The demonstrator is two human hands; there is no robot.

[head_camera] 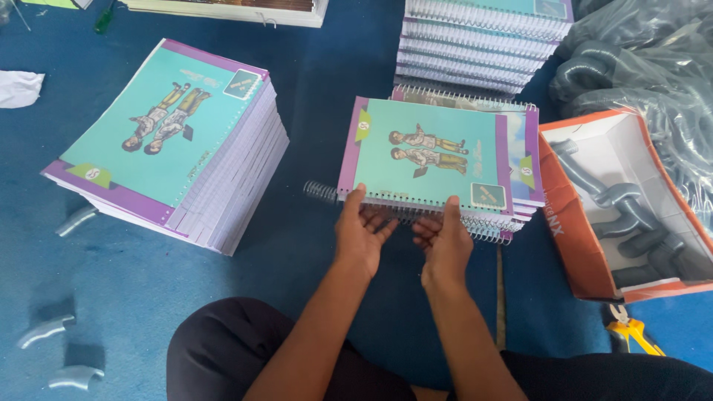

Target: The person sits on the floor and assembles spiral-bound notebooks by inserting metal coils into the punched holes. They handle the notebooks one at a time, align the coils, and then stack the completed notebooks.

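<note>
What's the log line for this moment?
left hand: on notebook edge | right hand: same edge | spiral coil: sticks out left
</note>
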